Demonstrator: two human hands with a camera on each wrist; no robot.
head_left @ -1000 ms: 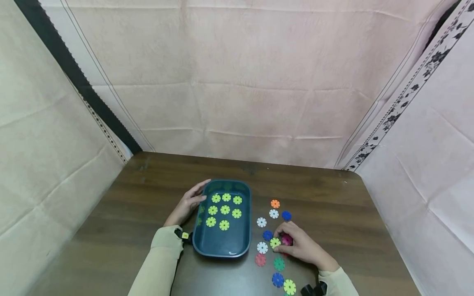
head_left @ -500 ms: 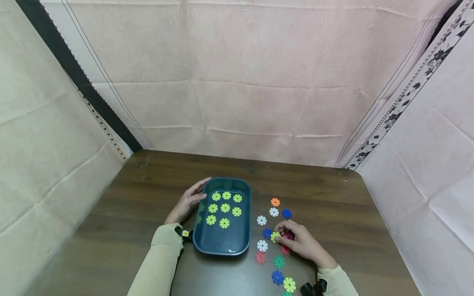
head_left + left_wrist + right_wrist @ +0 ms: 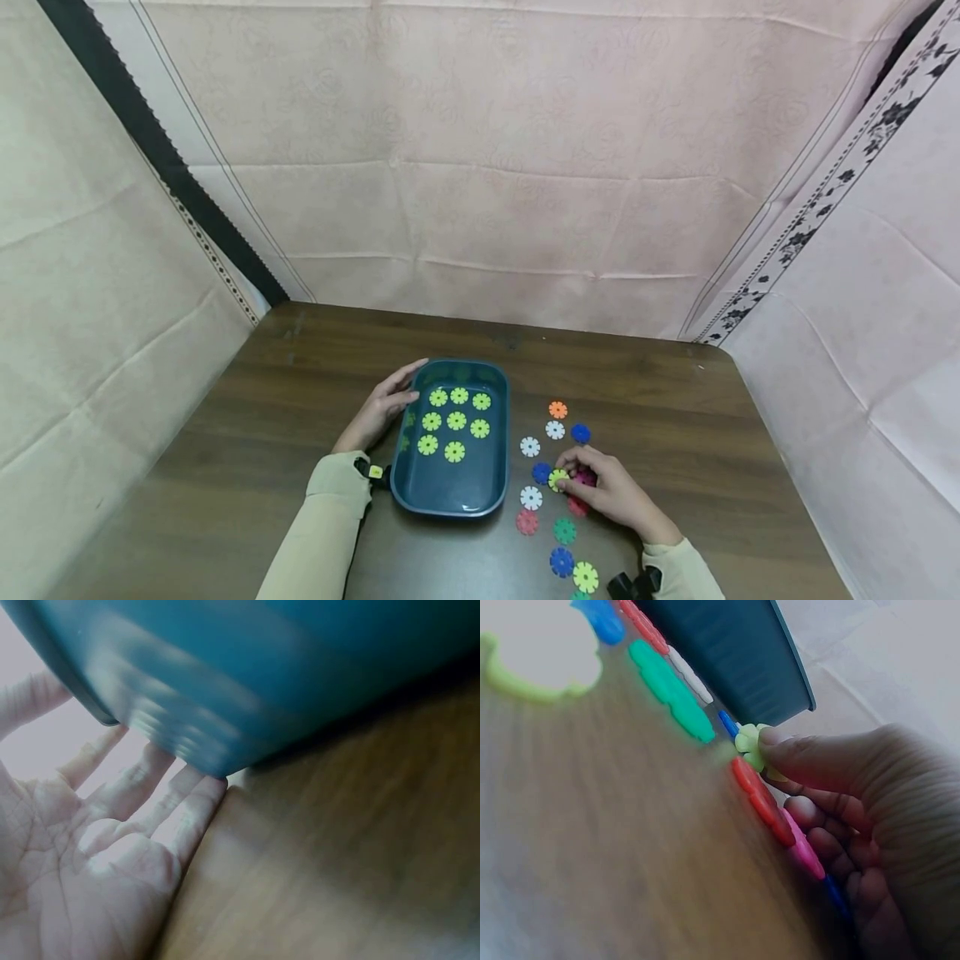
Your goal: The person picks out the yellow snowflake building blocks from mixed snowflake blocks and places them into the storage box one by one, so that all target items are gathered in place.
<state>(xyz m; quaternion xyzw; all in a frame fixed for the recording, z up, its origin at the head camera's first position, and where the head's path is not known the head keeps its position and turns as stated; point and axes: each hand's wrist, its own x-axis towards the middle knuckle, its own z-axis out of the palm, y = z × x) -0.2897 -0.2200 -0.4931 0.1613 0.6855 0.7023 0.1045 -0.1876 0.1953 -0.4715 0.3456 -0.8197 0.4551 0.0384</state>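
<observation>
My right hand (image 3: pixel 611 490) pinches a yellow-green flower-shaped disc (image 3: pixel 557 480) between thumb and forefinger. In the right wrist view this disc (image 3: pixel 751 744) is tilted up near the table, and the other fingers curl beneath the thumb. A magenta disc (image 3: pixel 585 476) lies partly hidden under that hand, with a red disc (image 3: pixel 577 507) just in front. At the left side of the blue tray (image 3: pixel 450 500), my left hand (image 3: pixel 378 412) rests with extended fingers against the outer wall and its thumb at the rim. Several yellow-green discs (image 3: pixel 456 421) lie spread over the tray's floor.
Right of the tray are scattered flower discs: an orange one (image 3: pixel 557 409), white ones (image 3: pixel 531 498), blue ones (image 3: pixel 562 562), green ones (image 3: pixel 565 531) and another yellow-green one (image 3: pixel 586 577). Pale cloth (image 3: pixel 495 208) hangs behind the wooden table (image 3: pixel 337 333).
Compared with a second ago, the right thumb and forefinger have closed onto the yellow-green disc and raised it slightly. The red disc shows more. The left hand and tray stay in place.
</observation>
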